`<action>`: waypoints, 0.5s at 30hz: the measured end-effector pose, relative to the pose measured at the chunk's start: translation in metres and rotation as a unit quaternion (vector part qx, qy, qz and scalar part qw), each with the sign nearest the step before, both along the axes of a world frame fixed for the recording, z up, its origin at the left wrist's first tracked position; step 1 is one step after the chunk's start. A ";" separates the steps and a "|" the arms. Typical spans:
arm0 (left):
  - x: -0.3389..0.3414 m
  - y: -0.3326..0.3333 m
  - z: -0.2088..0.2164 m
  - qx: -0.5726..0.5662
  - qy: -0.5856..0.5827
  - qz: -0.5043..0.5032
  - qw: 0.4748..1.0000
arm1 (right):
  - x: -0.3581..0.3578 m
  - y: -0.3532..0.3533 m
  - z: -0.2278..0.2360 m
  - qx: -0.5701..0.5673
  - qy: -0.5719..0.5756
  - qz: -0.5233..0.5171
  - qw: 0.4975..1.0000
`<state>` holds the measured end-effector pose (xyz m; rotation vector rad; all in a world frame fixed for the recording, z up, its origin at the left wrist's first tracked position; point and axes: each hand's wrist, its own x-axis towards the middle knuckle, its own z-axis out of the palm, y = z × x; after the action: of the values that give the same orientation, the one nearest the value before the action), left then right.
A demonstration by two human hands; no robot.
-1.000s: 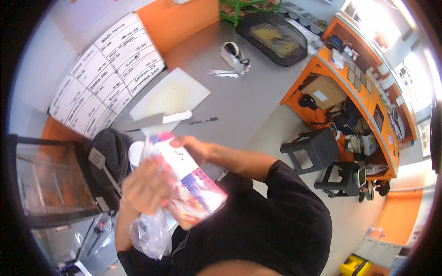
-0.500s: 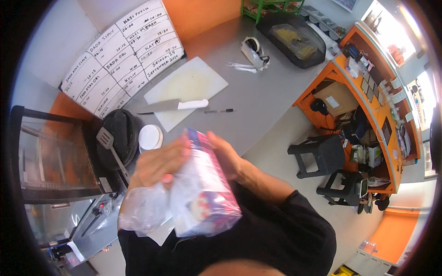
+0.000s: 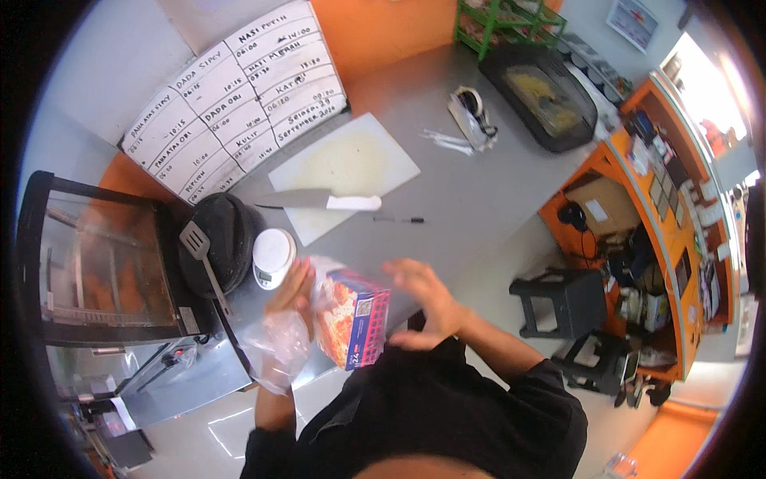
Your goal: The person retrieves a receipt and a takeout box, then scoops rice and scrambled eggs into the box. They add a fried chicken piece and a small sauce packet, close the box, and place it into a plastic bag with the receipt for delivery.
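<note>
A printed cardboard food box point(image 3: 349, 321), red and blue with a food picture, sits inside a clear plastic bag point(image 3: 279, 345). The bag's loose part bunches on the box's left. My left hand point(image 3: 292, 289) grips the bagged box along its left side, with fingers partly behind the plastic. My right hand point(image 3: 429, 305) is just right of the box, apart from it, fingers spread and a little blurred. Beyond the left hand stands a small round white kitchen scale point(image 3: 274, 257).
On the grey table point(image 3: 479, 207) lie a white cutting board point(image 3: 363, 164) with a kitchen knife point(image 3: 351, 203) across it, a black pen point(image 3: 411, 219) and a tape dispenser point(image 3: 472, 120). A slotted turner point(image 3: 206, 259) rests on a black pan point(image 3: 227, 227). Glass display case point(image 3: 112, 263) at left; black stool point(image 3: 562, 299) at right.
My right hand has come off the box and opened out to the right. The box has turned to show its food picture and QR code. The view has shifted slightly.
</note>
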<state>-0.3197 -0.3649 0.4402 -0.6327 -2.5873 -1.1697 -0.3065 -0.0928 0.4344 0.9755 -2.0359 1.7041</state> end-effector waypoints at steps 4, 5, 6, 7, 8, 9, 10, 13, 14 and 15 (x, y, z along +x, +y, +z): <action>0.038 0.002 -0.068 -0.199 -0.010 0.160 0.967 | -0.128 0.065 -0.081 0.060 -0.175 -0.188 0.965; 0.044 0.005 -0.083 -0.261 -0.023 0.200 0.944 | -0.167 0.074 -0.097 0.089 -0.120 -0.272 0.951; 0.047 0.014 -0.093 -0.313 -0.017 0.214 0.925 | -0.206 0.092 -0.114 0.140 -0.085 -0.296 0.941; 0.048 0.026 -0.103 -0.363 -0.011 0.231 0.903 | -0.243 0.110 -0.125 0.192 -0.045 -0.315 0.928; 0.049 0.034 -0.117 -0.411 -0.005 0.249 0.877 | -0.274 0.120 -0.127 0.209 -0.024 -0.317 0.925; 0.051 0.030 -0.137 -0.371 -0.006 0.266 0.890 | -0.300 0.127 -0.130 0.224 -0.006 -0.316 0.922; 0.049 0.031 -0.139 -0.376 -0.024 0.274 0.885 | -0.322 0.135 -0.132 0.276 -0.016 -0.300 0.913; 0.041 0.039 -0.129 -0.419 -0.036 0.292 0.859 | -0.358 0.142 -0.137 0.392 -0.059 -0.240 0.886; 0.039 0.043 -0.126 -0.417 -0.048 0.306 0.854 | -0.364 0.140 -0.135 0.408 -0.082 -0.223 0.882; 0.036 0.047 -0.123 -0.414 -0.059 0.319 0.851 | -0.370 0.139 -0.132 0.424 -0.105 -0.207 0.875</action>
<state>-0.2835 -0.3180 0.3167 0.2186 -2.9602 0.1506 -0.6762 0.0466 0.3022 0.4737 -2.9450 0.6812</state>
